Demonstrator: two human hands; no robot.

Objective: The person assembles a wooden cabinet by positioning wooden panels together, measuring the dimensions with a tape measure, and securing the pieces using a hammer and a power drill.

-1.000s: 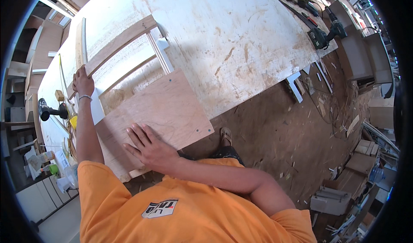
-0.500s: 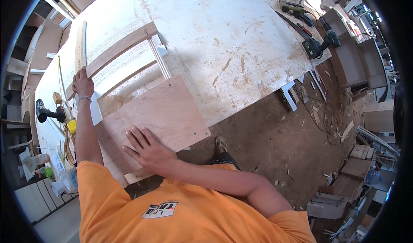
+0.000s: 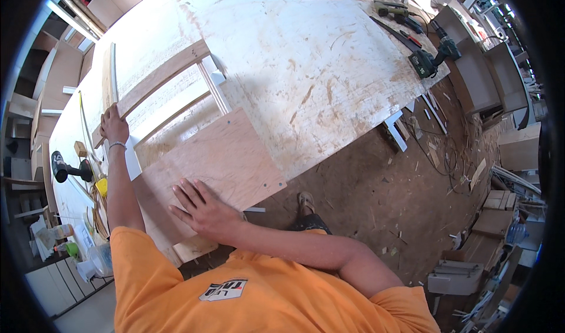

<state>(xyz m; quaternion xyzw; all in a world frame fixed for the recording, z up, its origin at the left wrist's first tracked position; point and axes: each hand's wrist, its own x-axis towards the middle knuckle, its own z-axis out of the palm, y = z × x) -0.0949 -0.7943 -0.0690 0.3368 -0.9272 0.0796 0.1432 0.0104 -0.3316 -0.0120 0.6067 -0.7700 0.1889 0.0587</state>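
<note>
A reddish plywood panel (image 3: 247, 150) lies over the near edge of the bench, joined to a frame of wooden strips. My right hand (image 3: 206, 212) rests flat on the panel with its fingers spread. My left hand (image 3: 114, 124) has its fingers wrapped over the long wooden rail (image 3: 162, 74) on the frame's far side, near its left end. Pale narrow strips (image 3: 215, 88) run from the rail's right end to the panel. Dark screw heads or holes show at the panel's right corners. The underside of the frame is hidden.
The large white workbench (image 3: 271, 62) carries a cordless drill (image 3: 428, 62) at the far right and another drill (image 3: 69, 168) at the left. A yellow tape measure (image 3: 102, 187) lies near the left one. Offcuts and a cable (image 3: 450, 168) litter the brown floor.
The view has shifted slightly, so the bench and frame appear a little lower on the left. Both hands keep their places on the rail and the panel.
</note>
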